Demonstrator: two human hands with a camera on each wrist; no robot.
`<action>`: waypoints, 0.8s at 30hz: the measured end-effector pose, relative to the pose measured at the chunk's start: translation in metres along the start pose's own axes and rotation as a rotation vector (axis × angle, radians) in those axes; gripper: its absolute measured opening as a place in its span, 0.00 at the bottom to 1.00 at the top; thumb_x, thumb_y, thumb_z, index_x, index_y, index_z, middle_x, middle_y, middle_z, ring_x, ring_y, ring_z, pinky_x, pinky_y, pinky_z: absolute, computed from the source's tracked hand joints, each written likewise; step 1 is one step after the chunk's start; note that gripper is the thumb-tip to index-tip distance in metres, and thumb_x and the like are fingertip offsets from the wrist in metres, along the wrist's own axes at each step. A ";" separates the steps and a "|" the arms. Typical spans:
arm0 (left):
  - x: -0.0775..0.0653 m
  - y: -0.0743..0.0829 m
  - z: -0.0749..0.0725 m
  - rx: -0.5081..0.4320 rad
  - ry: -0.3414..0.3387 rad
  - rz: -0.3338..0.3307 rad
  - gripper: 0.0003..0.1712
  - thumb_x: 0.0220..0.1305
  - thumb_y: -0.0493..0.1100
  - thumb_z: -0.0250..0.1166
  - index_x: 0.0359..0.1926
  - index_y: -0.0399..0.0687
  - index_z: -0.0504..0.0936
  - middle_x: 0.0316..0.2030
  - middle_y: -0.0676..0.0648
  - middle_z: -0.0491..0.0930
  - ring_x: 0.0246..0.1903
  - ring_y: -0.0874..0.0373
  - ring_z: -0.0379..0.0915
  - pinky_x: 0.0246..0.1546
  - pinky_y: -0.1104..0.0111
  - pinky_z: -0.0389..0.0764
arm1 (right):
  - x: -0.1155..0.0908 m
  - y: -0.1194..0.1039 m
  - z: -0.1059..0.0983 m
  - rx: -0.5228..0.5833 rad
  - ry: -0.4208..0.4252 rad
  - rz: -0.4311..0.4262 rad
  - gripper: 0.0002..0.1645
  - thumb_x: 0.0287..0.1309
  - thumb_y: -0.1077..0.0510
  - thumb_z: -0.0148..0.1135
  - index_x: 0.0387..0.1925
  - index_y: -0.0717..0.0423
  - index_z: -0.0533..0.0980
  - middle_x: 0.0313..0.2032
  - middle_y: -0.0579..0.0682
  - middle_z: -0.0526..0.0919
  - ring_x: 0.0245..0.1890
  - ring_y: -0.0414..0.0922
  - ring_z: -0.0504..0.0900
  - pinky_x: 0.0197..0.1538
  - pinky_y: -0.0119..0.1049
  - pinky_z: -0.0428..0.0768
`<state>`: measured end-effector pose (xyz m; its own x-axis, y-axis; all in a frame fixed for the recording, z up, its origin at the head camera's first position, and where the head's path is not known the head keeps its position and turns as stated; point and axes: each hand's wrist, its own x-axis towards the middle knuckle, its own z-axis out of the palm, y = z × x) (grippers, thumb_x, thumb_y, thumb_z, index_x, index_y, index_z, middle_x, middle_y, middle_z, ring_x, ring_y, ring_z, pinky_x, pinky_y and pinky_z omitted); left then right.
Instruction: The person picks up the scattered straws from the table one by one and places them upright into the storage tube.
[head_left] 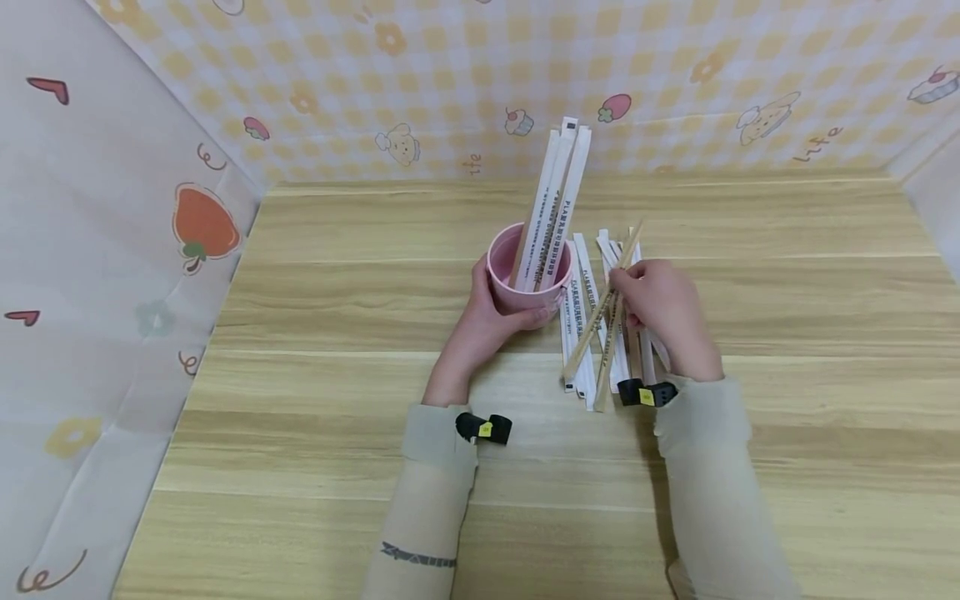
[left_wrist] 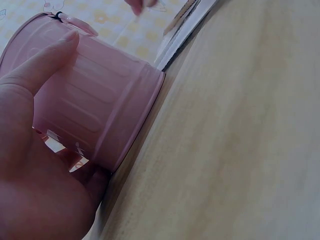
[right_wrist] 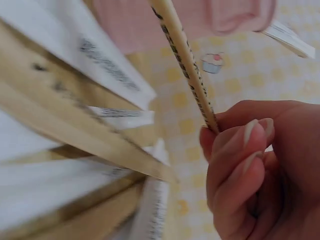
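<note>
A pink ribbed cup (head_left: pixel 525 298) (left_wrist: pixel 95 95) stands on the wooden table, held by my left hand (head_left: pixel 489 327) (left_wrist: pixel 35 165), its thumb across the near side. Several white paper-wrapped straws (head_left: pixel 557 208) lean upright in it. Just to its right, my right hand (head_left: pixel 663 304) (right_wrist: pixel 250 170) pinches a brown-wrapped straw (head_left: pixel 585 342) (right_wrist: pixel 187 65) between thumb and fingers. The straw slants over a loose pile of white-wrapped straws (head_left: pixel 577 312) (right_wrist: pixel 117 70) and brown-wrapped straws (head_left: pixel 606 367) (right_wrist: pixel 75 110). Part of the pile is hidden beneath my right hand.
The wood-grain table (head_left: pixel 330 400) spreads around the cup and the pile. A yellow-checked sheet (head_left: pixel 450 92) covers the back wall, and a white printed sheet (head_left: pixel 97 275) hangs at the left. Black straps (head_left: pixel 483 428) sit at both wrists.
</note>
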<state>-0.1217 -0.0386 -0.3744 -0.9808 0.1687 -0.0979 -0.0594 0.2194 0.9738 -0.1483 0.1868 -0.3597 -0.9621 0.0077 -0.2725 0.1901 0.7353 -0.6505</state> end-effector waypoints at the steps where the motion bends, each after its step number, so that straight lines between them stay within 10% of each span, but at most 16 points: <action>1: 0.000 0.000 0.000 -0.002 0.001 0.002 0.59 0.40 0.41 0.74 0.66 0.60 0.43 0.63 0.53 0.53 0.61 0.60 0.50 0.59 0.60 0.55 | -0.001 -0.002 -0.003 0.008 0.028 -0.008 0.21 0.59 0.45 0.45 0.32 0.58 0.75 0.14 0.52 0.74 0.13 0.47 0.74 0.16 0.36 0.69; 24: -0.003 0.003 -0.002 0.012 0.002 0.002 0.59 0.41 0.43 0.74 0.67 0.60 0.42 0.63 0.54 0.53 0.60 0.59 0.51 0.59 0.58 0.57 | -0.043 -0.056 -0.046 0.575 0.774 -0.577 0.07 0.58 0.60 0.54 0.28 0.61 0.73 0.15 0.52 0.73 0.10 0.39 0.68 0.13 0.25 0.66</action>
<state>-0.1190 -0.0406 -0.3709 -0.9813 0.1670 -0.0954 -0.0553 0.2302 0.9716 -0.1264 0.1763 -0.2789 -0.7594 0.3334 0.5587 -0.4537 0.3441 -0.8220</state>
